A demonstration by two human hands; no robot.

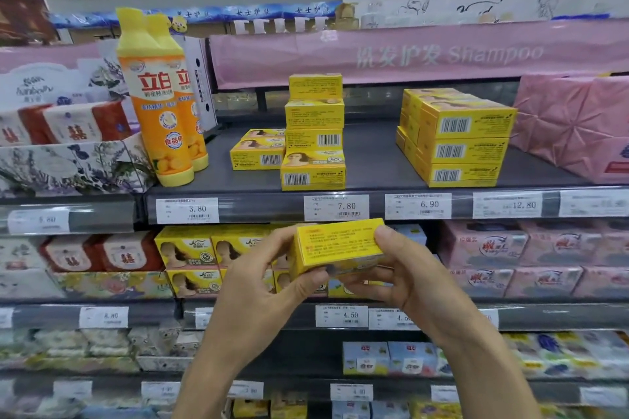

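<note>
A small yellow carton (340, 243) is held in both hands in front of the shop shelving, just below the price rail and level with the second shelf. Its printed face is turned towards the camera and it is tilted slightly, the right end higher. The left end is gripped by the left hand (269, 275), with the thumb laid against the lower front edge and the fingers curled round behind. The right end is pinched by the right hand (405, 279), the thumb pressed on the upper corner and the fingers bent beneath the carton. How far those lower fingers reach is hidden, so the hold underneath can only be taken as probable.

On the grey shelf (371, 156) above, a tall stack of matching yellow cartons (315, 133) is seen, with a low pair (258, 151) just beside it on the left and a wider block (459, 143) well apart on the right. Two orange detergent bottles (160, 95) are stood upright at the shelf's left end. A price label marked 7.80 (337, 207) is fixed to the rail directly above the held carton.
</note>
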